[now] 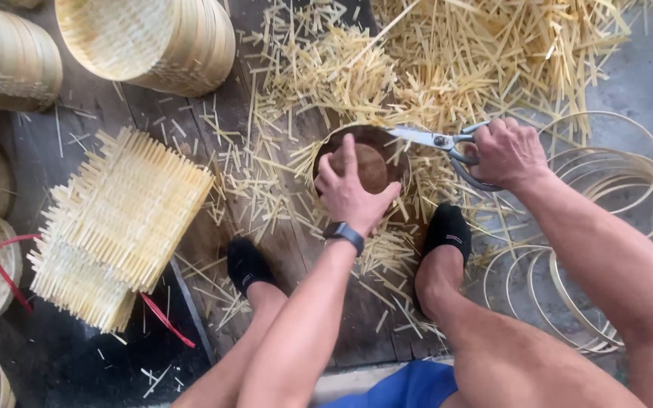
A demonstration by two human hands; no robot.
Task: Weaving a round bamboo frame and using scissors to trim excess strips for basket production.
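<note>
Dark, worn wooden floorboards (153,121) carry the work, giving way to grey concrete at the right edge. Pale bamboo offcuts (387,68), thin and straight, lie heaped across the far middle and scattered between the person's black-socked feet. The left hand (351,193) presses down, fingers spread, on a round brown wooden form (368,162) inside a small woven basket piece. The right hand (504,151) is closed around the handles of metal scissors (436,140), whose blades reach the basket's rim. A stack of square woven bamboo mats (115,227) sits at the left; thin bamboo hoops (629,181) coil at the right; finished round baskets (153,38) lie along the far left.
</note>
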